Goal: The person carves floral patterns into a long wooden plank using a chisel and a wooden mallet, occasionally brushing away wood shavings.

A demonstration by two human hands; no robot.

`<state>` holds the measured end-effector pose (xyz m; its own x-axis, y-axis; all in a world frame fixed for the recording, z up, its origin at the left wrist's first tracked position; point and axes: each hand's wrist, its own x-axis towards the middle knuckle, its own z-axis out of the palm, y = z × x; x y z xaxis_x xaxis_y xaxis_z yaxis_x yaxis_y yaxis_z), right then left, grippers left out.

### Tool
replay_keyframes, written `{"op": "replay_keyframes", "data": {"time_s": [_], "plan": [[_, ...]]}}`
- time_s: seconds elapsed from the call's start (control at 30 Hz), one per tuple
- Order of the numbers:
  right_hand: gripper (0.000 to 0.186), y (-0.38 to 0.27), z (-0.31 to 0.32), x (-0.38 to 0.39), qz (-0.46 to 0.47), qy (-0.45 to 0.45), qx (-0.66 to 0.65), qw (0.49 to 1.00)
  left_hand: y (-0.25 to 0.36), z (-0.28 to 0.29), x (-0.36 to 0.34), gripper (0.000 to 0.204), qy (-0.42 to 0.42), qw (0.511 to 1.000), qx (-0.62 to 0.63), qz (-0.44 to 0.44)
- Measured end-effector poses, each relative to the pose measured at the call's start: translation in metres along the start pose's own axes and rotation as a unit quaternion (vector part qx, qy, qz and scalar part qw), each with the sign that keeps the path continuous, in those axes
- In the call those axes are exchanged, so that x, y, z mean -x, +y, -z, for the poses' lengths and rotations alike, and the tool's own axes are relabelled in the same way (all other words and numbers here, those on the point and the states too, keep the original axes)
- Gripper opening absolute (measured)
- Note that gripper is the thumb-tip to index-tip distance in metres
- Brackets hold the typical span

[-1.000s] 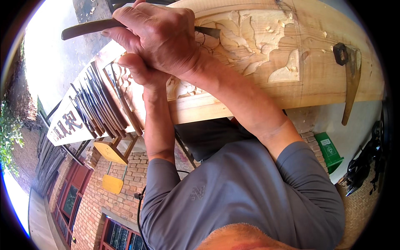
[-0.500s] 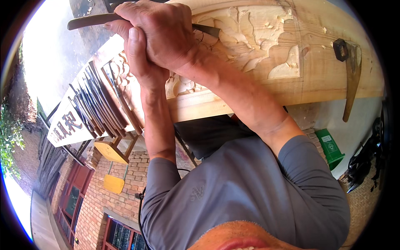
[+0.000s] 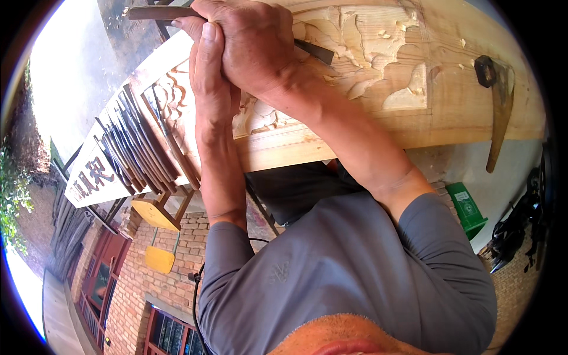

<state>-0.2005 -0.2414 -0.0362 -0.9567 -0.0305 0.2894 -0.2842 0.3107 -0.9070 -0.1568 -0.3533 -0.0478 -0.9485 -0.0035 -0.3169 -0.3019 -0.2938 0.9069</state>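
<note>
My right hand (image 3: 255, 50) is wrapped round a wood chisel (image 3: 316, 52). Its flat dark blade points right, over the carved wooden board (image 3: 408, 127). Out to the left of the fists sticks the chisel's brown handle (image 3: 157, 13). My left hand (image 3: 208, 71) is closed against the right one on the same tool, its thumb pointing up; most of its fingers are hidden. Shallow leaf-like shapes (image 3: 370, 41) are cut into the pale wood, with loose shavings lying on them. Where the cutting edge meets the wood, I cannot tell whether it touches.
Several carving chisels (image 3: 139, 145) lie in a row on the board's left part, beside dark painted characters (image 3: 97, 177). At the right rests a mallet-like tool (image 3: 502, 106) with a dark head. A yellow stool (image 3: 155, 213) and a green bin (image 3: 466, 207) stand below board level.
Both hands and the chisel have shifted a little to the right over the carving. The grip looks the same. The mallet-like tool and the row of chisels stay in place.
</note>
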Motion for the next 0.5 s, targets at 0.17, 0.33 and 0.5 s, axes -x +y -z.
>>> {"op": "replay_keyframes", "data": {"time_s": [0.17,0.33,0.5], "plan": [[0.033,0.008,-0.026,-0.004,0.104,0.081,0.070,0.989,-0.006,-0.002,0.001,0.071,0.019,0.994,-0.008,-0.110],[0.026,0.004,-0.031,-0.004,0.119,0.088,0.044,0.988,-0.009,-0.016,0.002,0.092,0.065,0.986,-0.023,-0.152],[0.022,-0.025,-0.001,-0.014,0.063,0.064,-0.018,0.996,-0.011,-0.028,0.000,0.081,0.098,0.953,-0.093,-0.270]]}}
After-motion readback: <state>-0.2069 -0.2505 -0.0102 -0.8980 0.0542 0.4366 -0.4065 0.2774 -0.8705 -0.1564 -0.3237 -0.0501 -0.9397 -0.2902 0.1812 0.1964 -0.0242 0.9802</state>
